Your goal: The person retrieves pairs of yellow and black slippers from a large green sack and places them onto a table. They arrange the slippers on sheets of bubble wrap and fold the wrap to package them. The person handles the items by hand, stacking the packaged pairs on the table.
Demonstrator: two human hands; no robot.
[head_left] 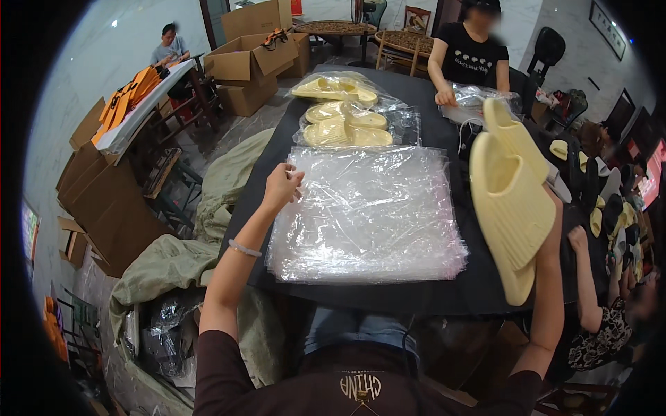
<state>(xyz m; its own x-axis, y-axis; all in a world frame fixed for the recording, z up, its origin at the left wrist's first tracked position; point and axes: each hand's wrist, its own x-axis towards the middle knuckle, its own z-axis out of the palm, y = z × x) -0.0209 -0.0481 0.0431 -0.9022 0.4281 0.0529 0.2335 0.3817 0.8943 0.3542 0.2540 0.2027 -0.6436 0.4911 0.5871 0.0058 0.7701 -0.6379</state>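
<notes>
A stack of clear plastic bags lies flat on the black-covered table in front of me. My left hand is at the stack's upper left edge, its fingers closed on a plastic bag there. On the right, my right hand holds a pair of pale yellow slippers, tilted up over the table's right side. The slippers hide most of that hand's fingers. Beyond the stack lie bagged yellow slippers, with another bagged pair farther back.
Across the table a person handles a clear bag. Loose slippers crowd the right side, where another person's arm reaches in. Cardboard boxes and a green sack stand on the left.
</notes>
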